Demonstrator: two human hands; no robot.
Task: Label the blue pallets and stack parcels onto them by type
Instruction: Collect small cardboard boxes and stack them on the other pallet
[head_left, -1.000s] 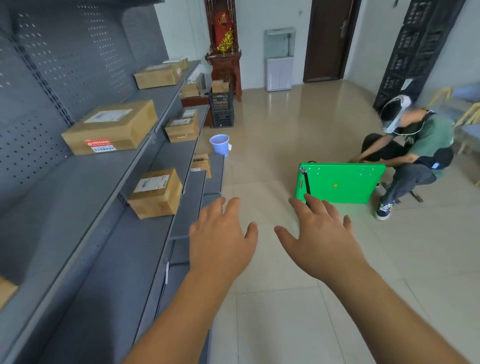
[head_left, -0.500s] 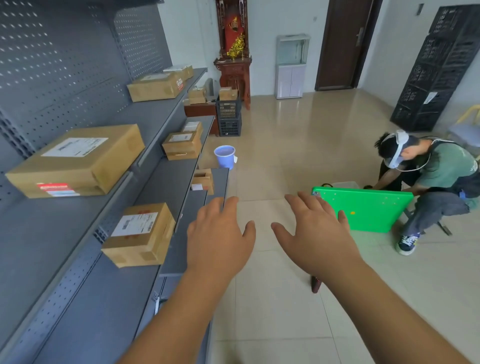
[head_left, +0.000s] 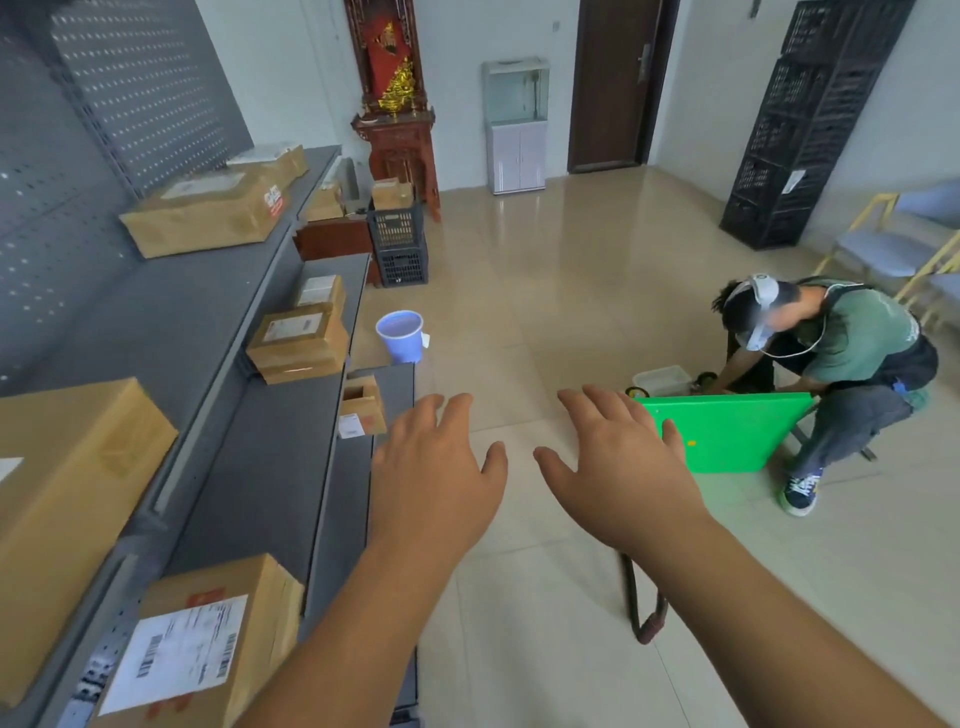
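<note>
My arms are stretched out above the tiled floor (head_left: 545, 649); my left grip (head_left: 436, 478) is wide, fingers spread, holding nothing, just past the front edge of the grey shelf (head_left: 270, 467); my right grip (head_left: 618, 467) is likewise wide and bare. The parcels (head_left: 298, 343) lie on the shelving to my left: a labelled parcel (head_left: 208, 644) at the near front edge of the lower shelf, a big parcel (head_left: 67, 499) on the level above. Further right a person (head_left: 852, 353) crouches behind a green board (head_left: 727, 436); a blue bucket (head_left: 400, 335) stands on the floor.

Parcels (head_left: 298, 343) on shelving (head_left: 270, 457) at left, bucket (head_left: 400, 335) beyond it, crouching person (head_left: 841, 358) far right.
</note>
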